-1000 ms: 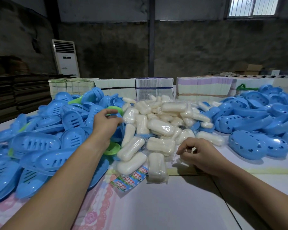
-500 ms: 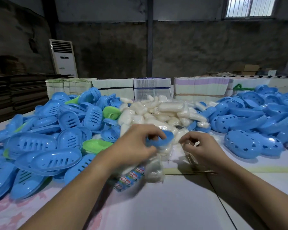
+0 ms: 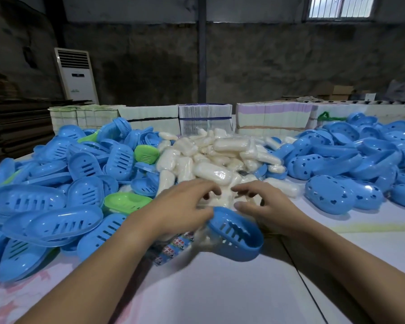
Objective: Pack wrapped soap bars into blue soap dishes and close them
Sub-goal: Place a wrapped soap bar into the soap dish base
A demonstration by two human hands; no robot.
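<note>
A blue slotted soap dish (image 3: 237,237) hangs tilted just above the table, between my two hands. My left hand (image 3: 182,208) grips it at its left rim with the thumb, fingers reaching forward over the soap. My right hand (image 3: 268,208) curls its fingers and thumb round a wrapped white soap bar (image 3: 221,198) at the near edge of the soap pile (image 3: 220,160). Part of that bar is hidden by both hands and blurred.
Slotted blue dish halves (image 3: 56,197) are heaped on the left, with two green ones (image 3: 126,202) among them. Blue lids with heart holes (image 3: 337,197) pile up on the right. Stacked flat cartons (image 3: 206,118) line the back. A printed wrapper strip (image 3: 175,246) lies on the white table (image 3: 220,291).
My left hand drew a blue dish out of the left heap and brought it to the centre, now lower and tilted. My right hand moved forward onto a soap bar.
</note>
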